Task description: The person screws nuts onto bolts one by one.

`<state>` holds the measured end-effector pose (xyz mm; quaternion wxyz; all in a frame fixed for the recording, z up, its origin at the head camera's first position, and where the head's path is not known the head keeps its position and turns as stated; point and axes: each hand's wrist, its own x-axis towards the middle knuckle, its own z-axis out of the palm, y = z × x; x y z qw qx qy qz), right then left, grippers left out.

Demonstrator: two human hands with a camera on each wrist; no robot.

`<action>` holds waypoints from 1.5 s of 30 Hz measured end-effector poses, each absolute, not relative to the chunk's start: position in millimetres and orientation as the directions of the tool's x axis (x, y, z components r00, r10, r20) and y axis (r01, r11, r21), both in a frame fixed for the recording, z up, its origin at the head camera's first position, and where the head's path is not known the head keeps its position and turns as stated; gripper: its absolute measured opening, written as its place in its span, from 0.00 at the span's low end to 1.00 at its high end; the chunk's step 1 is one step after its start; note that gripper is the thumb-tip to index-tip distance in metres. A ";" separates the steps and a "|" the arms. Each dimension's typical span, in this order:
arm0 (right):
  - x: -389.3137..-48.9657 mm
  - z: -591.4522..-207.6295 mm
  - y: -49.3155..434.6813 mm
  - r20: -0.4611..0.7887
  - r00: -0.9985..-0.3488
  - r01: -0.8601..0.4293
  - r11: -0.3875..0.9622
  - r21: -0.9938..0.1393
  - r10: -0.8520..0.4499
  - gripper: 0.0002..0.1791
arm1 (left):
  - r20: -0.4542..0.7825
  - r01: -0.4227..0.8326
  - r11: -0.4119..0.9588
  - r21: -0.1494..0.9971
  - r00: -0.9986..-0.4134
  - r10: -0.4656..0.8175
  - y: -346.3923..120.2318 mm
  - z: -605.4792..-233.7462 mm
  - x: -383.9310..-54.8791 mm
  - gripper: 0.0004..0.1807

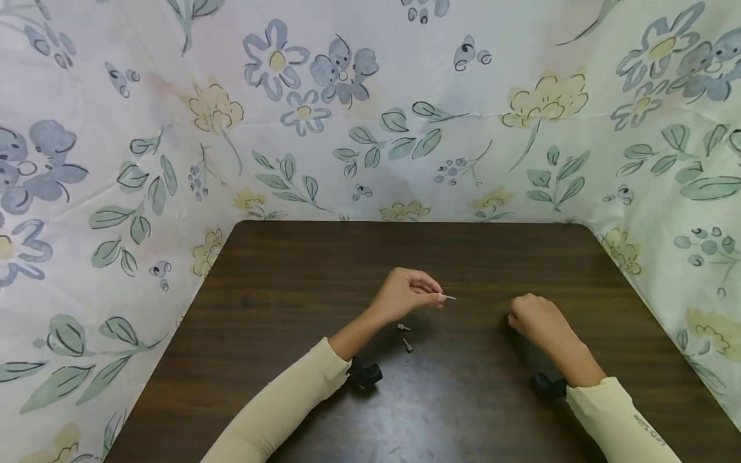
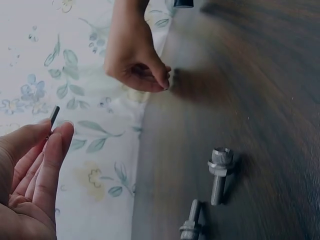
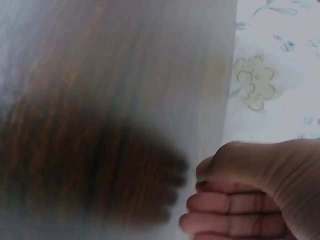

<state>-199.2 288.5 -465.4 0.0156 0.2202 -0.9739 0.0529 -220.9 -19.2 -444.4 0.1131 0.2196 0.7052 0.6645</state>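
My left hand (image 1: 408, 294) is raised over the table, pinching a thin metal rod (image 2: 55, 115) between thumb and fingers. The rod's tip sticks out toward the right; its other end is hidden in the fingertips. To the right, my right hand (image 1: 541, 320) is held above the tabletop with fingers curled and thumb against the index finger. A small shiny piece (image 3: 200, 179) shows between those tips; I cannot tell its kind. Two metal bolts lie below the left hand: one bolt (image 2: 220, 175) has a knurled head and a collar under it, and the other bolt (image 2: 190, 227) looks similar.
The dark wood table (image 1: 301, 270) has rounded far corners. Floral cloth (image 1: 370, 96) hangs behind it and along both sides. A black wrist device (image 1: 366, 375) sits under the left sleeve, and another black device (image 1: 547, 386) under the right one.
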 end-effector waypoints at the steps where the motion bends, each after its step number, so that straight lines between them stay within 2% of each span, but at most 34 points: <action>1: -200.0 -464.7 289.0 0.062 -0.900 -0.436 0.895 -0.094 -0.432 0.20 | 0.134 0.157 0.013 0.988 -0.879 0.457 -21.0 -444.0 -221.2 0.05; 4: -201.0 -459.2 287.9 0.103 -0.886 -0.463 0.879 -0.114 -0.453 0.19 | 0.142 0.150 -0.019 0.989 -0.880 0.453 -26.4 -442.8 -222.4 0.05; 9: -204.5 -449.4 282.3 0.292 -0.798 -0.588 0.788 -0.183 -0.527 0.06 | 0.164 0.160 -0.046 0.986 -0.888 0.429 -36.4 -439.7 -224.0 0.05; 14: -208.9 -445.1 276.7 0.525 -0.654 -0.727 0.645 -0.236 -0.545 0.12 | 0.167 0.157 -0.058 0.986 -0.898 0.407 -43.5 -435.1 -222.5 0.05; 17: -209.6 -438.9 269.7 0.605 -0.600 -0.778 0.557 -0.290 -0.523 0.16 | 0.185 0.162 -0.090 0.983 -0.897 0.401 -47.0 -428.4 -219.7 0.07; 22: -208.4 -421.9 247.7 0.676 -0.561 -0.823 0.413 -0.391 -0.478 0.19 | 0.264 0.234 -0.127 0.964 -0.891 0.370 -54.7 -411.5 -215.6 0.07; 30: -205.5 -389.7 207.1 0.786 -0.484 -0.875 0.227 -0.428 -0.384 0.19 | 0.397 0.366 -0.157 0.917 -0.874 0.281 -66.4 -386.5 -211.0 0.06; 39: -205.4 -366.7 176.7 0.823 -0.464 -0.884 0.102 -0.457 -0.328 0.18 | 0.516 0.484 -0.184 0.855 -0.825 0.230 -67.3 -367.2 -195.1 0.08; 45: -203.3 -358.6 168.0 0.842 -0.445 -0.891 0.057 -0.451 -0.306 0.19 | 0.531 0.494 -0.205 0.845 -0.817 0.223 -63.0 -360.5 -190.2 0.07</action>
